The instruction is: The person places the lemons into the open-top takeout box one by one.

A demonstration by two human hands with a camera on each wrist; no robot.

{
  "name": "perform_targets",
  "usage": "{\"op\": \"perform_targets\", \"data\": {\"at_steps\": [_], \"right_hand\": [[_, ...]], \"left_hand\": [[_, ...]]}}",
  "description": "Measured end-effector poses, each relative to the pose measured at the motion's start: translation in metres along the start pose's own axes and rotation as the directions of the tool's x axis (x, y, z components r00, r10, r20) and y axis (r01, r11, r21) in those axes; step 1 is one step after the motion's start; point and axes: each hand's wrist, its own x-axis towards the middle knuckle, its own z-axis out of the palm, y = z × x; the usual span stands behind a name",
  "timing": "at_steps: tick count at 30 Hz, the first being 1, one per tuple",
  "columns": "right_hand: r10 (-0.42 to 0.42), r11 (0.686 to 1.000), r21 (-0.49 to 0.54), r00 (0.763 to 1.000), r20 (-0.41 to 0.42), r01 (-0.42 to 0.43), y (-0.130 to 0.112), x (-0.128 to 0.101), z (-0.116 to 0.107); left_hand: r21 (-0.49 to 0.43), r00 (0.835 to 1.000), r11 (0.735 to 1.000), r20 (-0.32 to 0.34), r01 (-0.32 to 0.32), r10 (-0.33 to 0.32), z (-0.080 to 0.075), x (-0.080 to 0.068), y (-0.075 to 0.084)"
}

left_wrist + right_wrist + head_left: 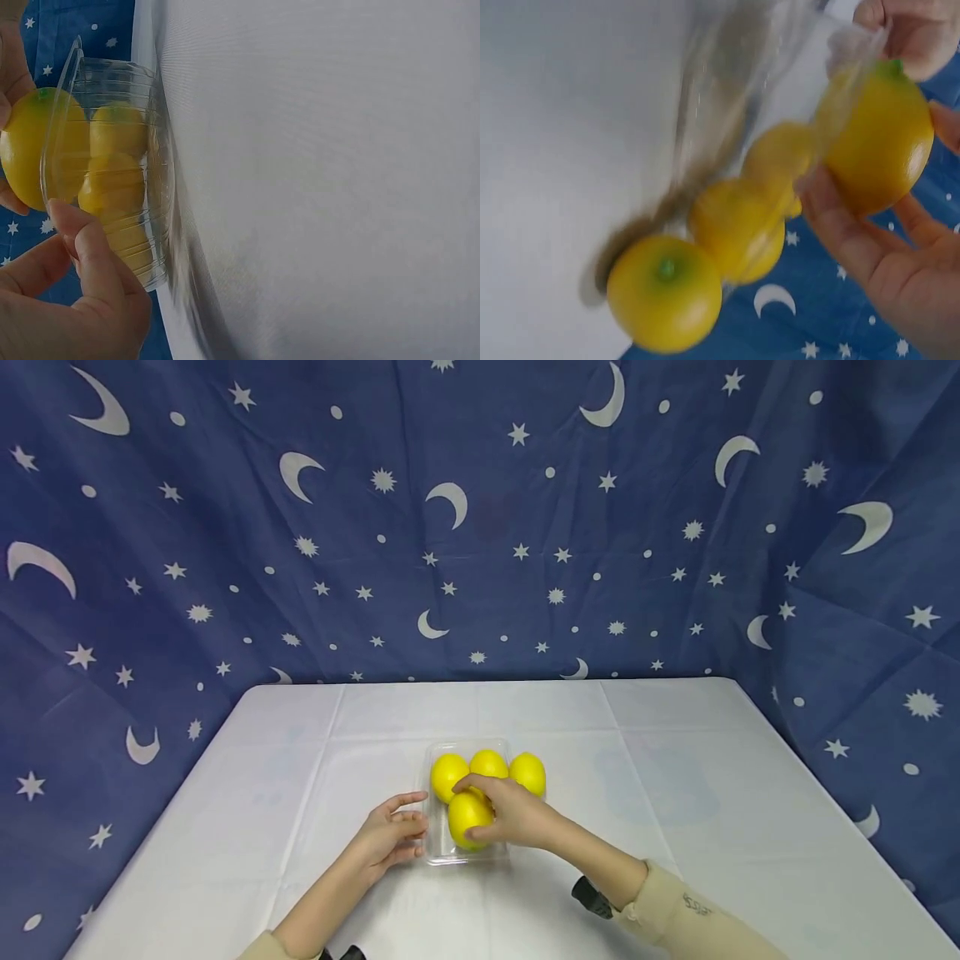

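Observation:
A clear plastic tray (444,853) stands on the table. Inside it at the far end are two yellow lemons, the left lemon (448,777) and the middle lemon (489,763). My right hand (517,810) grips another lemon (469,820) between thumb and fingers, over the tray's near part. In the right wrist view this lemon (881,139) has a green stem end and sits by the tray's rim. A further lemon (528,773) lies just outside, right of the tray. My left hand (390,833) touches the tray's left side with loosely bent fingers.
A white cloth covers the table (360,760). Behind it and along both sides hangs a blue curtain (495,518) with moons and stars. A dark wrist device (591,897) sits at the right sleeve.

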Motion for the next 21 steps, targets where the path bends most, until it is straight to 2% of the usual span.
{"op": "perform_targets", "data": {"at_steps": [8,12,21], "right_hand": [[0.017,1.000,0.002,0.998,-0.057,-0.017,-0.003,0.003,0.014],[0.026,1.000,0.014,0.999,-0.046,-0.025,-0.003,0.002,0.015],[-0.018,0.999,0.047,1.000,-0.014,0.019,0.002,0.009,0.016]], "left_hand": [[-0.001,1.000,1.000,-0.010,-0.009,0.009,0.000,0.001,-0.001],[-0.010,1.000,1.000,0.006,-0.009,0.009,0.000,0.000,-0.002],[-0.033,1.000,0.999,0.025,-0.012,0.013,-0.001,0.000,-0.002]]}}
